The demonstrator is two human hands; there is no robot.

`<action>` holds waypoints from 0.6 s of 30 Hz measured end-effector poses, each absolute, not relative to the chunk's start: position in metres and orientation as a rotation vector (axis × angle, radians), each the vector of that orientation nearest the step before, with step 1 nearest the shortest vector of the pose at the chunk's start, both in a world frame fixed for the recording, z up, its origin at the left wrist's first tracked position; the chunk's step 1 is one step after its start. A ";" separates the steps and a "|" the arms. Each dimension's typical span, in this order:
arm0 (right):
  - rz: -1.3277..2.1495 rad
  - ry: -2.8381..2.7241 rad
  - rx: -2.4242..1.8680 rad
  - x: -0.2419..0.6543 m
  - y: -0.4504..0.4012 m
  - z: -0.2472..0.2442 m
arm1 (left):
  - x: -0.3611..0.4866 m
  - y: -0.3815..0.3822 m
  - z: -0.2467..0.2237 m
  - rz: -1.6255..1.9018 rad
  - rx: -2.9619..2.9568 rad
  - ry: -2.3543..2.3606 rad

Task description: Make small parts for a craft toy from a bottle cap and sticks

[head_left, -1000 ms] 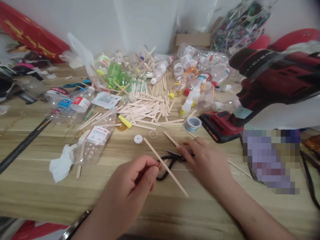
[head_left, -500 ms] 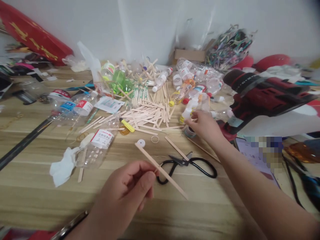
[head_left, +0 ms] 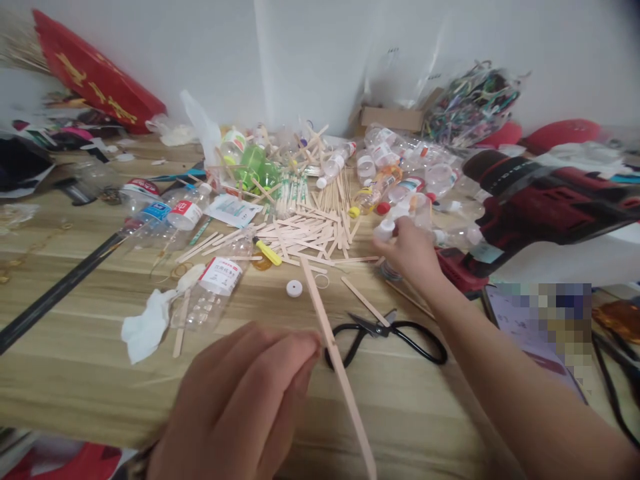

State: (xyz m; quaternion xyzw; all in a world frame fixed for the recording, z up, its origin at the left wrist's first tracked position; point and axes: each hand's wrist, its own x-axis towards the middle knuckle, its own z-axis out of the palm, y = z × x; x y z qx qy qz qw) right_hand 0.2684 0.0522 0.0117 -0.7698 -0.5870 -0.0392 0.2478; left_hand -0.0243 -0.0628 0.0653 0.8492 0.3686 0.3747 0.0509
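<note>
Near the bottom middle, my left hand (head_left: 255, 393) is closed, with its fingertips pinched at the middle of a flat wooden stick (head_left: 333, 347) that slants above the table. My right hand (head_left: 413, 250) reaches out at the right of the stick pile, its fingers closed round a small white-capped bottle (head_left: 385, 229). Much of that bottle is hidden by the hand. Black-handled scissors (head_left: 370, 327) lie partly open behind the held stick, and another stick (head_left: 365, 301) rests across their blades. A white round cap (head_left: 294, 288) lies left of the held stick's far end.
A pile of wooden sticks (head_left: 310, 233) spreads at the centre. Behind it are plastic bottles (head_left: 385, 157). A red and black power drill (head_left: 545, 207) stands at the right beside a phone (head_left: 525, 333). An empty labelled bottle (head_left: 220, 277) lies left, near a black rod (head_left: 60, 287).
My left hand has turned and come nearer, and its stick now points more steeply away. My right hand has closed on the small bottle. The view has shifted left.
</note>
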 end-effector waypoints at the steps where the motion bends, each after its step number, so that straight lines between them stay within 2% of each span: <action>1: -0.096 -1.611 -2.042 0.264 0.045 0.015 | -0.021 -0.060 0.061 1.161 2.614 1.092; 6: 0.068 -1.681 -1.794 0.252 -0.006 0.018 | 0.006 -0.039 0.048 1.354 2.598 0.824; 12: 0.600 -1.401 -1.309 0.261 -0.044 0.000 | 0.033 -0.038 0.043 1.219 2.788 1.115; 15: 0.809 -1.270 -1.229 0.266 -0.047 -0.009 | 0.031 -0.048 0.037 0.974 2.407 1.301; 18: 0.977 -1.156 -1.190 0.265 -0.049 -0.012 | 0.018 -0.063 0.032 0.609 1.774 1.211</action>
